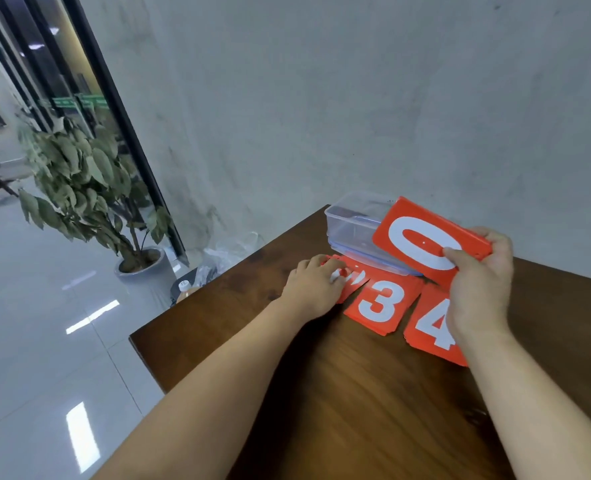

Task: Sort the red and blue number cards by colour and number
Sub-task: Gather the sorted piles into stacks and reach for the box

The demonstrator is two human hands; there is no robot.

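My right hand (pixel 479 285) grips a stack of red cards (pixel 425 237) held up above the table, a white 0 on the top card. On the brown table (pixel 322 393) lie red card piles in a row: a pile showing 3 (pixel 379 304), a pile showing 4 (pixel 432 327) partly behind my right hand, and a leftmost red pile (pixel 351 280). My left hand (pixel 316 284) rests on that leftmost pile with its fingers on the top card, hiding its number. No blue cards show.
A clear plastic box (pixel 349 226) stands at the table's far edge by the grey wall, just behind the cards. Left of the table, on the floor, are a plastic bag (pixel 224 258), a bottle (pixel 185 289) and a potted plant (pixel 89 185).
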